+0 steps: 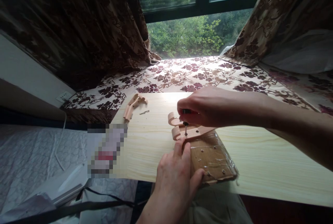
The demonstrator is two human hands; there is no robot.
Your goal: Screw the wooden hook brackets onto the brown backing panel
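My right hand is closed around the handle of a screwdriver, whose thin shaft points down at a screw hole in a pale wooden hook piece. My left hand lies with fingers stretched forward, fingertips touching the near edge of that piece and the thumb on a tape-wrapped cardboard block. The wooden piece rests along the block's far edge. Another curved wooden part shows just behind it, partly hidden by my right hand.
At the board's far left corner lie more wooden hook pieces, with loose screws beside them. The light wooden board extends right, below a floral-covered window ledge. A blurred-out item sits at the left edge.
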